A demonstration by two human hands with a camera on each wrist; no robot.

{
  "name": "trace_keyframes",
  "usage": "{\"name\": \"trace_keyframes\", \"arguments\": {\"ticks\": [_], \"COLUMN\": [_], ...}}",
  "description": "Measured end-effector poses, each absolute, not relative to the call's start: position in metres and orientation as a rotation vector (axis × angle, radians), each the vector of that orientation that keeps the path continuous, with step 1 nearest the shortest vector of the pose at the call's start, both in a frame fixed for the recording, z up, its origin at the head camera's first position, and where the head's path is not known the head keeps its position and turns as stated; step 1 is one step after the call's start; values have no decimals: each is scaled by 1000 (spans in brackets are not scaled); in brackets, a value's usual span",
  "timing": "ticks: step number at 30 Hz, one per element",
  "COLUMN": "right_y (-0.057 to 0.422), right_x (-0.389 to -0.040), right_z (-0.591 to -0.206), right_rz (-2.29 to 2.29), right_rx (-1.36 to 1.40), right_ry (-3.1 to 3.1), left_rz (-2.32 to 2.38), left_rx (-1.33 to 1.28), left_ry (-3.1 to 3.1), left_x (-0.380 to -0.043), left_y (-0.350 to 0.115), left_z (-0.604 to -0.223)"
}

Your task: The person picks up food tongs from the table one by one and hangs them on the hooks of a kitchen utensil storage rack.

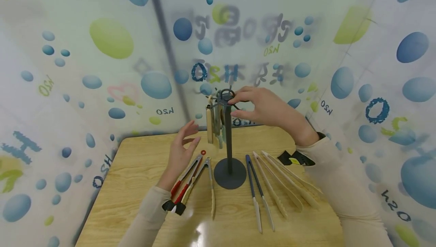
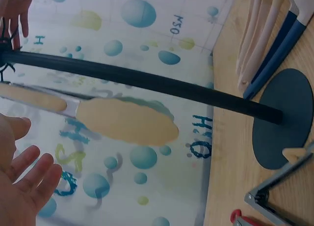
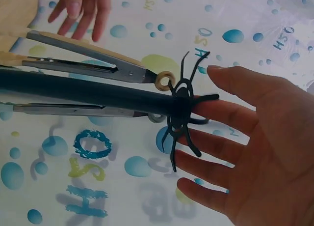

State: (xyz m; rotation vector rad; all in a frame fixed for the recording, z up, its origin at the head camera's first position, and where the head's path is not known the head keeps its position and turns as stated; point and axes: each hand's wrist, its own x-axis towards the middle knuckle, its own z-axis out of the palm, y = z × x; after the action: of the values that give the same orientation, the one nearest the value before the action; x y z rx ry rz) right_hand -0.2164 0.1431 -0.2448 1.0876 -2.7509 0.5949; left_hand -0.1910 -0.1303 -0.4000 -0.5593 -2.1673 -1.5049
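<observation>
Stand (image 1: 229, 137), upright on bench (image 1: 146, 160), hanging tongs (image 1: 209, 126) vertical on its left side; left hand (image 1: 180, 150) farther left, fingers parted, empty; right hand (image 1: 269, 107) nearer the hook crown (image 3: 182, 108), fingers extended.

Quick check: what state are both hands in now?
Left hand: open, holding nothing.
Right hand: open, at the utensil stand's hooked top; contact unclear.

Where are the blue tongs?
Head view, right of centre: blue tongs lie on the table, stand base to their left, cream tongs to their right.
</observation>
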Motion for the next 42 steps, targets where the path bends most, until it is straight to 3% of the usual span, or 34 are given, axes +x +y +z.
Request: {"name": "trace_keyframes", "arguments": {"ticks": [9, 19, 33, 42], "right_y": [149, 151, 145, 142], "right_x": [-220, -220, -219, -219], "right_z": [-238, -233, -230, -232], "right_rz": [552, 555, 460, 448], "right_rx": [1157, 1130, 1102, 1091], "right_ry": [-2830, -2876, -2873, -2842], "left_rz": [-1433, -1387, -1253, -1101], "left_rx": [-449, -365, -259, -225], "left_ry": [-2238, -2306, -2622, -2888], "left_x": [-188, -204, -211, -216], "left_y": [-154, -185, -205, -211], "left_z": [-422, -481, -544, -566]}}
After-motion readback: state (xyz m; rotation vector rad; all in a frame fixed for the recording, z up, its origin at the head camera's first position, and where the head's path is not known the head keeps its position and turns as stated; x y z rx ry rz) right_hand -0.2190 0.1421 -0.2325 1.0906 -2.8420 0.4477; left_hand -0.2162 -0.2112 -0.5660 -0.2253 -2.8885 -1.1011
